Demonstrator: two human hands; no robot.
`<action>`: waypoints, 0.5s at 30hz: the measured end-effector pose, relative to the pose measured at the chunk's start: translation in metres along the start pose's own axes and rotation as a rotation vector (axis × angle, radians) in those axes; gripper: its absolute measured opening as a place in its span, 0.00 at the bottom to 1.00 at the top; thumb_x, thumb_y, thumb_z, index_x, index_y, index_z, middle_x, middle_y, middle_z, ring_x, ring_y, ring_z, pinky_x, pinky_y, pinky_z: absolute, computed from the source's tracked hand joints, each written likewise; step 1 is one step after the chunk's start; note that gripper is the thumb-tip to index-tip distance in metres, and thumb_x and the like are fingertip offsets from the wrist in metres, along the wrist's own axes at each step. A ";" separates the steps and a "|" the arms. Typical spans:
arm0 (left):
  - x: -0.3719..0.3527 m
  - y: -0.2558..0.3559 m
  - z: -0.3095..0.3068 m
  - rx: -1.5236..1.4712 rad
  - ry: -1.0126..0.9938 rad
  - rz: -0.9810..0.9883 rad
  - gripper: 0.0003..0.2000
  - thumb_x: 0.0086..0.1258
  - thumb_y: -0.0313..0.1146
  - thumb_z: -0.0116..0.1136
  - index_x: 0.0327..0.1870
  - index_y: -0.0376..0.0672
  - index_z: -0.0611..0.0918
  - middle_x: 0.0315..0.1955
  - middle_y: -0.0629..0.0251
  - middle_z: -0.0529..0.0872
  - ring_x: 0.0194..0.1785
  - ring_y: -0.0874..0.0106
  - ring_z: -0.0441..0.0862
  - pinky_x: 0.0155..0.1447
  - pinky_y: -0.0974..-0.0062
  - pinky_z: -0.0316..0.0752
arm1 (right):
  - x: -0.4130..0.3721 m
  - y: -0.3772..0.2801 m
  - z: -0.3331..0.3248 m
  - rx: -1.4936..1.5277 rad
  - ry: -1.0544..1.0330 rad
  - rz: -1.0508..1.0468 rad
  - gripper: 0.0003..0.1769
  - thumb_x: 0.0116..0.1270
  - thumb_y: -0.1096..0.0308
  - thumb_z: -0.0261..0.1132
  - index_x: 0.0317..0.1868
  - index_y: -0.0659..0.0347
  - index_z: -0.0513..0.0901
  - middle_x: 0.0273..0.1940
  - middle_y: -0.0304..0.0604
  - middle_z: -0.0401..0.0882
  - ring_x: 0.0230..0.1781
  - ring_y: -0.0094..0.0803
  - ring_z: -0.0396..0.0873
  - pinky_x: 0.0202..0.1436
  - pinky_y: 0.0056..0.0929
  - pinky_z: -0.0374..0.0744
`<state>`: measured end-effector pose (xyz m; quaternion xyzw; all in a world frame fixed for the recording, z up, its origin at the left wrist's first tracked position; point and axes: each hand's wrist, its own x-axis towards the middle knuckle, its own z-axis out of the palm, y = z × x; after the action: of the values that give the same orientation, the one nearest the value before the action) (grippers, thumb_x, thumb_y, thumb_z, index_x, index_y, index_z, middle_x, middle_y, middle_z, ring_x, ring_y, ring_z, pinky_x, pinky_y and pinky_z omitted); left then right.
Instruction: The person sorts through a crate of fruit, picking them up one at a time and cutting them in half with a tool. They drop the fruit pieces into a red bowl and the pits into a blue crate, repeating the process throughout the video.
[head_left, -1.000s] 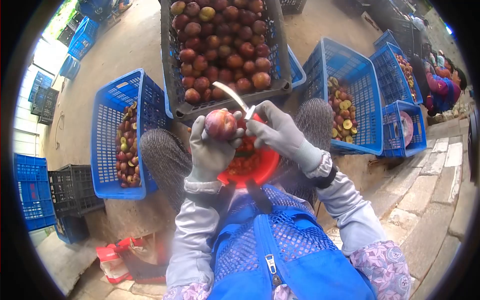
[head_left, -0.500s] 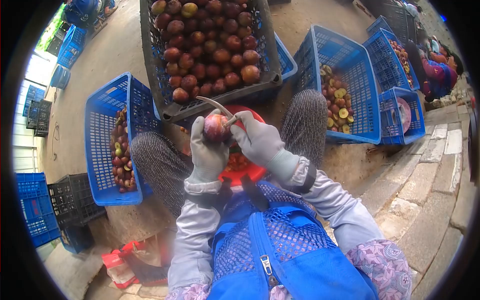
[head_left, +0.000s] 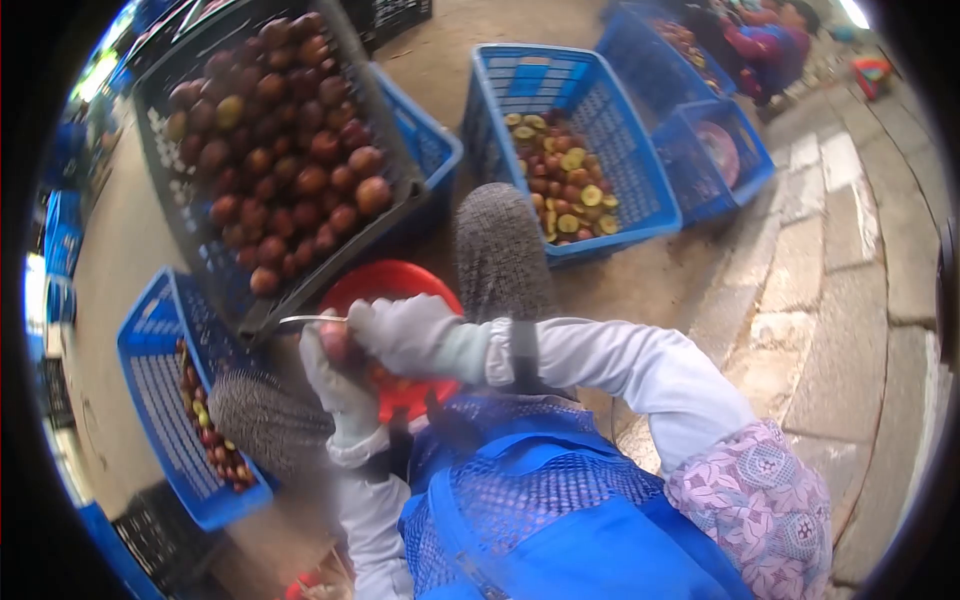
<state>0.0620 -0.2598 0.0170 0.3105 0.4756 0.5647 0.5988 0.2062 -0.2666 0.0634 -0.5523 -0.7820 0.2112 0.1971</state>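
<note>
My left hand (head_left: 343, 390), in a pale grey glove, is closed around a dark red plum (head_left: 338, 343). My right hand (head_left: 408, 335), gloved too, grips a small curved knife (head_left: 298, 319) whose thin blade reaches left across the top of the plum. The knife's handle is hidden in the right fist. Below both hands sits a red basin (head_left: 437, 287) with reddish-orange bits in it, between my knees. Whole plums (head_left: 285, 150) fill a black crate (head_left: 405, 195) just beyond my hands.
A blue crate (head_left: 640, 150) at the right holds cut and whole plums; another blue crate (head_left: 150, 320) with plums stands at the left. More blue crates (head_left: 715, 165) and a person (head_left: 770, 45) are at the upper right. Stone paving (head_left: 840, 370) runs along the right.
The view has turned, so the crates appear shifted left and rotated. Both hands sit lower and further left in view, still holding the plum and the knife. The blade now lies nearly level.
</note>
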 end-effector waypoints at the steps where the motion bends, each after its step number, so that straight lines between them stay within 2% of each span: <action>1: 0.002 -0.008 -0.005 -0.064 0.015 0.072 0.11 0.76 0.35 0.47 0.47 0.38 0.78 0.38 0.67 0.78 0.44 0.72 0.77 0.52 0.73 0.72 | 0.000 -0.002 -0.002 0.070 -0.071 0.074 0.09 0.68 0.65 0.52 0.44 0.59 0.69 0.34 0.51 0.82 0.31 0.49 0.84 0.27 0.47 0.80; 2: -0.001 -0.005 0.001 0.227 -0.006 0.247 0.11 0.75 0.35 0.47 0.46 0.38 0.78 0.38 0.66 0.79 0.45 0.71 0.77 0.52 0.72 0.72 | 0.001 -0.003 -0.003 0.177 -0.141 0.171 0.09 0.70 0.64 0.50 0.44 0.60 0.69 0.34 0.54 0.82 0.33 0.51 0.84 0.28 0.46 0.80; 4: -0.010 0.005 0.011 0.808 -0.026 0.608 0.11 0.74 0.34 0.48 0.46 0.37 0.79 0.39 0.64 0.79 0.45 0.70 0.77 0.52 0.71 0.72 | 0.000 -0.001 0.002 0.386 -0.196 0.329 0.12 0.72 0.58 0.51 0.46 0.57 0.68 0.25 0.45 0.77 0.23 0.44 0.80 0.26 0.44 0.78; 5: -0.010 0.003 0.004 1.015 -0.049 0.665 0.20 0.78 0.43 0.39 0.53 0.36 0.76 0.44 0.61 0.79 0.47 0.70 0.78 0.54 0.73 0.74 | 0.000 -0.003 -0.001 0.594 -0.257 0.456 0.12 0.73 0.58 0.50 0.46 0.57 0.68 0.23 0.42 0.76 0.19 0.40 0.77 0.22 0.39 0.75; 7: -0.006 -0.005 -0.003 0.530 -0.089 0.303 0.21 0.77 0.45 0.40 0.53 0.35 0.76 0.44 0.60 0.80 0.47 0.69 0.79 0.55 0.71 0.75 | 0.002 -0.005 -0.010 1.012 -0.382 0.705 0.11 0.75 0.58 0.48 0.44 0.57 0.69 0.19 0.37 0.72 0.12 0.31 0.72 0.13 0.31 0.70; 10: -0.003 0.001 -0.002 -0.255 -0.069 -0.171 0.23 0.75 0.49 0.42 0.53 0.36 0.77 0.44 0.59 0.81 0.47 0.68 0.80 0.56 0.68 0.76 | 0.004 0.012 -0.007 1.527 -0.551 0.746 0.11 0.76 0.56 0.49 0.44 0.53 0.70 0.17 0.28 0.64 0.10 0.16 0.59 0.10 0.20 0.60; 11: 0.003 0.000 -0.007 -0.427 -0.152 -0.242 0.18 0.76 0.43 0.44 0.54 0.37 0.76 0.42 0.57 0.80 0.47 0.68 0.79 0.54 0.70 0.76 | -0.005 0.020 -0.013 2.004 -0.676 0.657 0.11 0.77 0.55 0.48 0.42 0.50 0.70 0.16 0.26 0.63 0.10 0.12 0.57 0.10 0.16 0.56; 12: 0.002 0.021 0.001 -0.538 -0.107 -0.493 0.24 0.73 0.50 0.46 0.56 0.37 0.74 0.42 0.57 0.81 0.46 0.67 0.79 0.51 0.69 0.77 | -0.008 0.021 -0.018 2.124 -0.697 0.565 0.13 0.78 0.54 0.46 0.41 0.50 0.71 0.16 0.26 0.62 0.09 0.13 0.56 0.10 0.15 0.56; 13: 0.005 0.021 -0.002 -0.626 -0.182 -0.552 0.25 0.72 0.52 0.47 0.57 0.38 0.74 0.45 0.55 0.81 0.46 0.65 0.80 0.50 0.67 0.77 | -0.007 0.019 -0.023 2.265 -0.634 0.597 0.14 0.78 0.53 0.46 0.42 0.51 0.72 0.15 0.26 0.61 0.09 0.14 0.56 0.11 0.14 0.55; 14: 0.008 0.021 -0.006 -0.707 -0.255 -0.616 0.26 0.71 0.53 0.49 0.59 0.39 0.73 0.47 0.53 0.82 0.46 0.62 0.81 0.48 0.65 0.77 | -0.005 0.023 -0.024 2.208 -0.532 0.568 0.17 0.78 0.53 0.46 0.45 0.55 0.74 0.15 0.27 0.61 0.09 0.15 0.56 0.11 0.14 0.55; 15: 0.008 0.027 -0.006 -0.704 -0.338 -0.564 0.26 0.71 0.52 0.50 0.60 0.40 0.73 0.51 0.52 0.81 0.48 0.60 0.81 0.49 0.64 0.76 | 0.000 0.023 -0.035 2.074 -0.417 0.602 0.19 0.78 0.53 0.46 0.48 0.60 0.75 0.15 0.27 0.62 0.10 0.15 0.57 0.11 0.14 0.56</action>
<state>0.0461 -0.2485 0.0375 0.0350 0.2172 0.4485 0.8663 0.2427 -0.2559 0.0802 -0.2402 -0.0761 0.8943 0.3698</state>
